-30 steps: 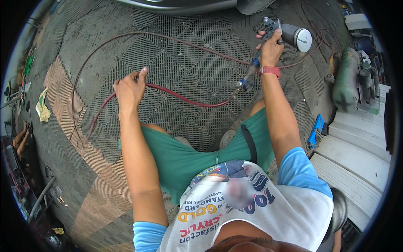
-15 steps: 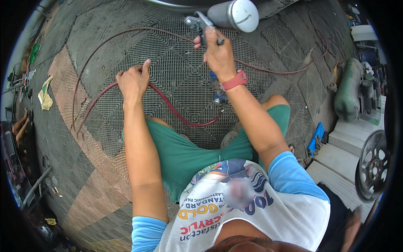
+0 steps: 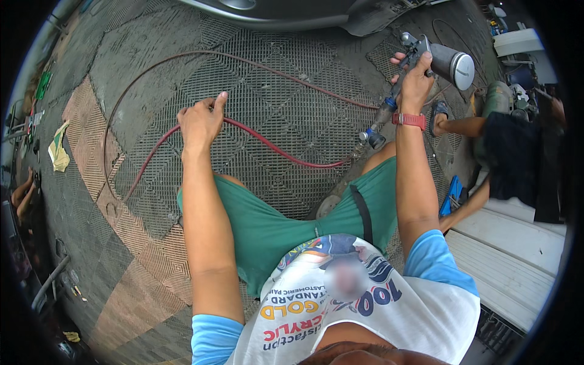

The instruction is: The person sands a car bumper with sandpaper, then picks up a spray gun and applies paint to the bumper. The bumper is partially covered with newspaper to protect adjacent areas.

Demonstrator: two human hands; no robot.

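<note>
My right hand (image 3: 413, 88) is wrapped around the grip of a spray gun (image 3: 448, 62), whose grey cup with a pale round lid points to the right. A clear-bodied air filter with blue fittings (image 3: 384, 112) hangs below the gun's handle. From its lower end a red air hose (image 3: 274, 147) sags leftward to my left hand (image 3: 204, 125). My left fingers are closed over the hose and my thumb sticks up. The hose runs on past that hand and loops in a wide arc over the floor mat (image 3: 243, 79).
A dark car's lower edge (image 3: 286, 19) spans the far side. At the right, another person's leg (image 3: 465, 126) and dark clothing stand beside a green tank (image 3: 497, 97) and white slatted panels (image 3: 517, 237). A yellowish cloth (image 3: 59, 149) lies at the left.
My right hand has swung the spray gun rightward and a little nearer, drawing the hose along. My left hand keeps its hold. Another person has stepped into view at the right, where a wheel rim was visible.
</note>
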